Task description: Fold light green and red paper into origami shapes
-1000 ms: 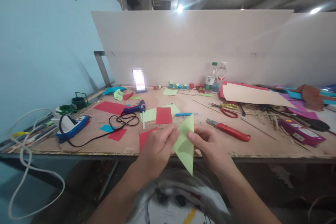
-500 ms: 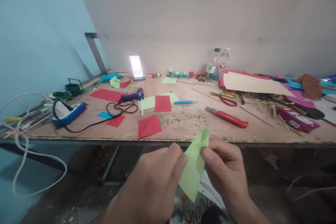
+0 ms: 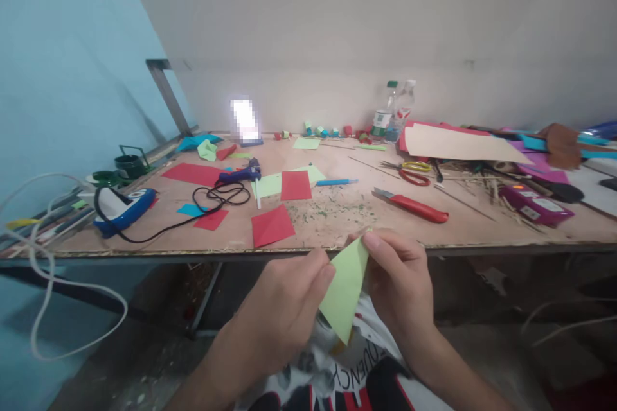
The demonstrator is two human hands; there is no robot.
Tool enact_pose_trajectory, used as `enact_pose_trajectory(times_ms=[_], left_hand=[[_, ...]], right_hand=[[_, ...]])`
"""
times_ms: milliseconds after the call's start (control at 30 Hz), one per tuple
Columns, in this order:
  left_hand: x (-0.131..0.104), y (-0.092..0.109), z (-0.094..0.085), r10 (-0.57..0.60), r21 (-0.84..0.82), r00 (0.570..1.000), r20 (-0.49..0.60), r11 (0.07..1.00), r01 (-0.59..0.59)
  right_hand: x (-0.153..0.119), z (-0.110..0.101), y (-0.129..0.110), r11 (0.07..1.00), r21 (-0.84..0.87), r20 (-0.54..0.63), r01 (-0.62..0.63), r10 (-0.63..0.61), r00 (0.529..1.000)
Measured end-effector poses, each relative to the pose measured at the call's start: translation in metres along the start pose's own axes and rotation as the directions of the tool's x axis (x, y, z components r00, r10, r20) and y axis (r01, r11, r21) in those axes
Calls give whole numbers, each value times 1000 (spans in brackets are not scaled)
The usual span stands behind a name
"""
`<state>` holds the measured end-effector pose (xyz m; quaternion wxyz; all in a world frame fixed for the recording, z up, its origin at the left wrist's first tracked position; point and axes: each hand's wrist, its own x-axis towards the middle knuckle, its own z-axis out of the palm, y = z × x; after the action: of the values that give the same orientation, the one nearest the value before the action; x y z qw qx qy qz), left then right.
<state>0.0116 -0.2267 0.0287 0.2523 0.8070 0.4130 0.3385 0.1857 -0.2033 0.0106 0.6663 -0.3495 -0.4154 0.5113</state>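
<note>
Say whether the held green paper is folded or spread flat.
Folded: the green paper shows as a pointed triangle between left hand and right hand.

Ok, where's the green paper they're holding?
In the head view, the green paper is low, just right of centre, pinched between the left hand and right hand, by the table.
</note>
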Motion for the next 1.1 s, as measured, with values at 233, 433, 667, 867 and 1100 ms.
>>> enact_pose_trajectory(times_ms=[233, 433, 667, 867, 1100], left_hand=[[1, -1, 0, -56, -52, 997, 47, 997, 59], [3, -5, 6, -44, -11, 999, 18, 999, 44], [10, -10, 7, 5, -22, 988, -157, 1000, -8], [13, -14, 10, -11, -29, 985, -170, 1000, 6], [24, -15, -8, -85, -207, 988, -125, 977, 58]], right_hand=[[6, 6, 1, 996, 53, -40, -69, 71, 997], [11, 10, 6, 994, 83, -76, -66, 73, 994], [9, 0, 8, 994, 25, 150, -111, 106, 983], [5, -8, 13, 996, -54, 160, -78, 85, 983], [6, -7, 2, 975, -215, 282, -54, 115, 952]])
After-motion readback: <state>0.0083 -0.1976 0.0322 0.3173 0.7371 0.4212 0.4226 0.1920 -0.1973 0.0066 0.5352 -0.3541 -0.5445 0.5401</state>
